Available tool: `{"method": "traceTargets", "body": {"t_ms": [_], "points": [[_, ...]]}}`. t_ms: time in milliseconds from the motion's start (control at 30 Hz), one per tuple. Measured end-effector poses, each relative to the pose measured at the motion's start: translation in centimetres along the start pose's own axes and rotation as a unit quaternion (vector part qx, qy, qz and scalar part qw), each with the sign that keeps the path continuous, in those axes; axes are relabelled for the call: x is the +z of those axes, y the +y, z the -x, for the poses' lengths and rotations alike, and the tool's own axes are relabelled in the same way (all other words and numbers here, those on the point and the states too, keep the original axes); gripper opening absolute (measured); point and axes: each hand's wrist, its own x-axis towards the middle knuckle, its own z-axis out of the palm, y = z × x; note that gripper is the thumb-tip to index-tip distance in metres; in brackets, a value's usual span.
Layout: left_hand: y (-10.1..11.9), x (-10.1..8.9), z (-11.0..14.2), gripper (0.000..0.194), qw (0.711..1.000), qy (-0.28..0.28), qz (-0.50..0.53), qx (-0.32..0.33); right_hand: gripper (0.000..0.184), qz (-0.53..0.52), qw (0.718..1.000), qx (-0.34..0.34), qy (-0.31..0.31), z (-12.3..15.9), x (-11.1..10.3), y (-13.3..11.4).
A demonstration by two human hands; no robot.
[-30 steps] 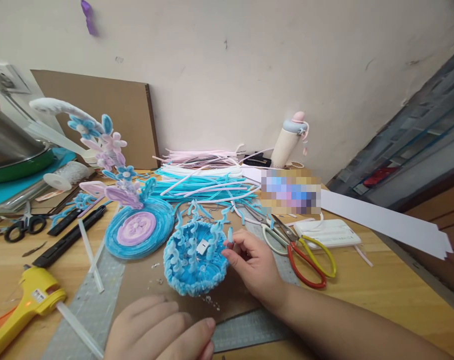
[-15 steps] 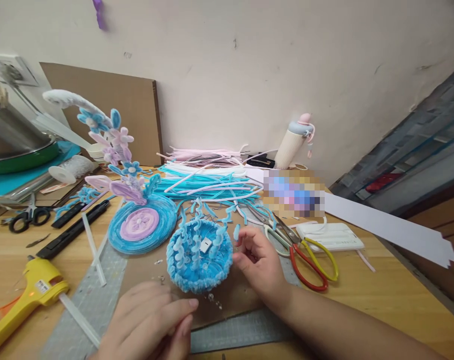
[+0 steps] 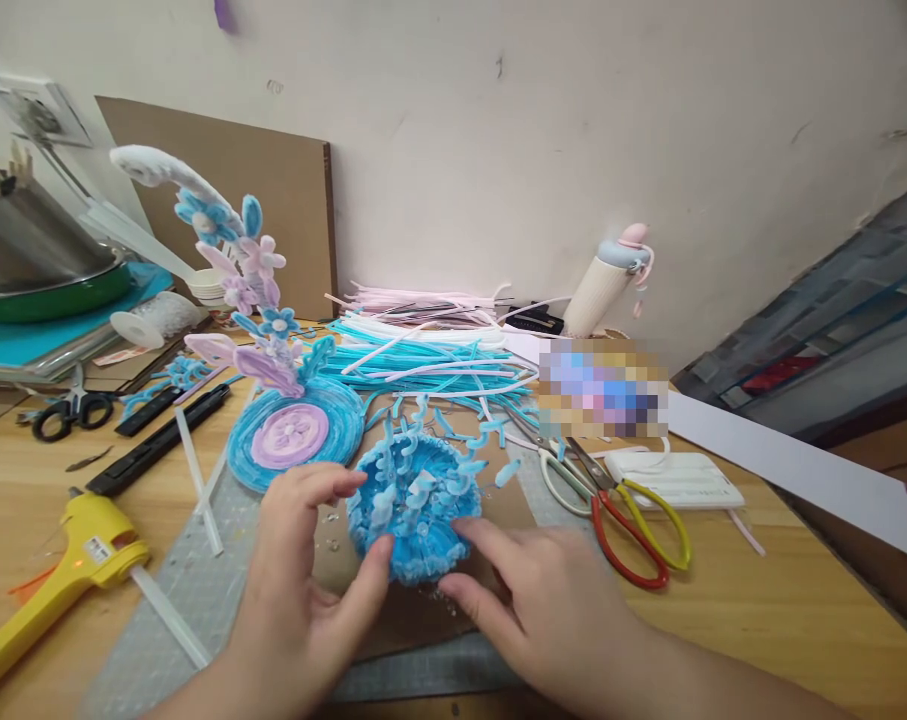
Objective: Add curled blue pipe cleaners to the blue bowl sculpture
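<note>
A round blue bowl of fuzzy pipe cleaners (image 3: 423, 565) lies in front of me, its mouth facing up. Curly light-blue pipe-cleaner spirals (image 3: 384, 505) rise from inside it, and a small white piece (image 3: 422, 485) sits among them. My left hand (image 3: 303, 570) spans the bowl's left side, index finger at the rim and thumb at the front. From the right, my right hand (image 3: 543, 590) grips the front-right rim between thumb and fingers. Tiny clear beads are scattered on the cardboard (image 3: 393, 635) under the bowl.
Scissors with red and yellow handles (image 3: 633, 530) lie at right near a white box (image 3: 678, 480). Behind are bundled pipe cleaners (image 3: 438, 360) and a bottle (image 3: 599, 290). A flower stand on a blue disc (image 3: 243, 450), a yellow glue gun (image 3: 93, 550) and black scissors (image 3: 74, 408) are at left.
My left hand has risen from below the bowl and opened around its left side. My right hand has moved from the right-hand spiral to the front-right rim. The view has shifted slightly.
</note>
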Motion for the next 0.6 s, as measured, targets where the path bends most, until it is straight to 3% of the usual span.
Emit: {"method": "traceTargets", "body": {"t_ms": [67,133,200,300,433,600], "points": [[0.3,-0.2,-0.3,0.038,1.000,-0.016,-0.009,-0.002,0.037,0.018,1.000,0.011,-0.011,-0.1,0.5,-0.1],[0.4,-0.6,-1.0,0.033,0.999,-0.045,0.016,-0.024,0.041,0.020,0.999,0.018,-0.025,-0.2,0.8,-0.1],[0.2,-1.1,-2.3,0.022,0.991,-0.084,0.067,-0.079,0.044,0.014,0.999,0.027,-0.044,-0.3,0.7,-0.1],[-0.8,-1.4,-5.1,0.025,0.970,-0.147,0.108,-0.161,0.041,0.001,0.997,0.039,-0.068,-0.4,0.3,-0.2],[-2.3,-1.2,-8.2,0.026,0.944,-0.285,0.084,-0.141,0.032,-0.013,0.997,0.032,-0.072,-0.5,0.1,-0.2],[-2.4,-1.8,-8.8,0.026,0.948,-0.272,0.062,-0.150,0.033,-0.035,0.997,0.015,-0.067,-0.5,0.5,0.1]]}}
